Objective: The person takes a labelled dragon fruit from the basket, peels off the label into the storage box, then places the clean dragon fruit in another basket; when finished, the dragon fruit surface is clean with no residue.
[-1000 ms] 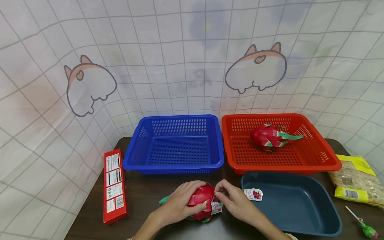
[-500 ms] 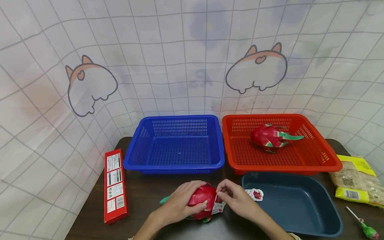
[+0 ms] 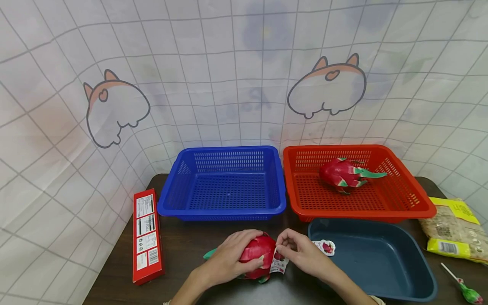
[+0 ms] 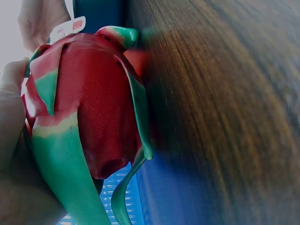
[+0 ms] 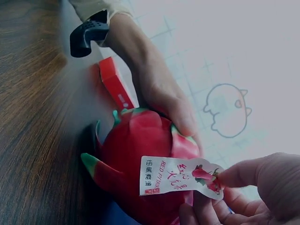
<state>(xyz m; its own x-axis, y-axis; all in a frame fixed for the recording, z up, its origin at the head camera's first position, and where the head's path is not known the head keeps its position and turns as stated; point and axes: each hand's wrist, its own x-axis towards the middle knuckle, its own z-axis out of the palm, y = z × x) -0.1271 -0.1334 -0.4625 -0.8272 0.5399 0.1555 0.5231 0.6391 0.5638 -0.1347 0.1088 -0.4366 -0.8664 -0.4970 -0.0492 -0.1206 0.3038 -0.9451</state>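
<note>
A red dragon fruit with green-tipped scales [image 3: 260, 252] lies at the table's near middle. My left hand [image 3: 228, 256] holds it from the left and above, fingers curved over the top and thumb at the front. The left wrist view gives the fruit's leafy end [image 4: 101, 93]. On the fruit's right side, thumb and forefinger of my right hand [image 3: 303, 254] pinch one end of a white printed label [image 5: 180, 176]. It reads "RED PITAYA" and carries a fruit picture. In the right wrist view the label overlaps the red skin, its far end near the table side.
Behind stand a blue basket [image 3: 175, 207] and a red basket [image 3: 362, 212] with another dragon fruit [image 3: 339, 173] inside. To the right are a dark tray [image 3: 375, 262] with a similar label [image 3: 325, 247] on its rim, a yellow bag [image 3: 453, 228] and a lollipop [image 3: 469, 293]. A red box [image 3: 146, 237] lies left.
My right hand has shifted slightly rightward with the label, whose printed face now extends farther out from the fruit. The left hand and the fruit stay where they were.
</note>
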